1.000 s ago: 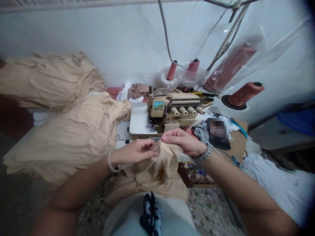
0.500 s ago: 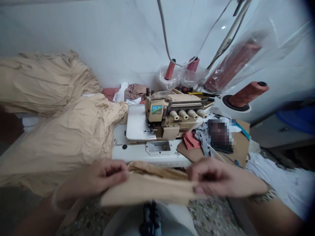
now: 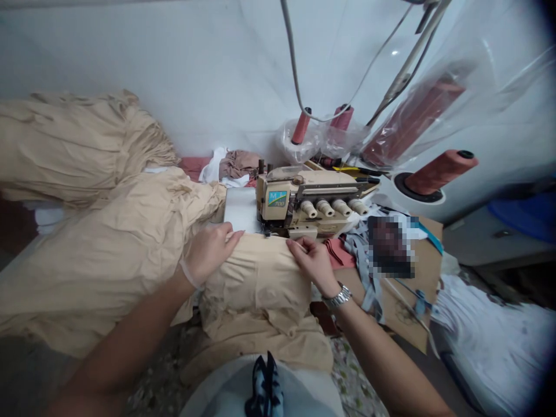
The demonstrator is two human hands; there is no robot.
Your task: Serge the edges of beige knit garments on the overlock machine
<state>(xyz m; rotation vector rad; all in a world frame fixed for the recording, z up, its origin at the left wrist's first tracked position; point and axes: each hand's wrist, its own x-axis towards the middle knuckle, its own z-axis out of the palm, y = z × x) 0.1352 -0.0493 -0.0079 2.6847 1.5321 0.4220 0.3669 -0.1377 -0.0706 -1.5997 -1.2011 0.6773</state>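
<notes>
A beige garment is stretched between my two hands, its top edge lying at the needle area of the sewing machine. My left hand pinches the left end of that edge, close to the metal plate. With thumb and fingers closed, my right hand holds the right end, and a metal watch sits on that wrist. The rest of the cloth hangs down over the table's front edge and onto my lap. Cloth and hands cover the table strip before the machine.
Piled beige garments fill the left side. Orange-red thread cones stand behind and to the right. A cardboard sheet holds grey strips and folded coral cloth. White fabric lies far right.
Both hands have moved up and forward with the beige garment, from above my lap to the machine's needle area. The cloth is now spread out and hangs downward.
</notes>
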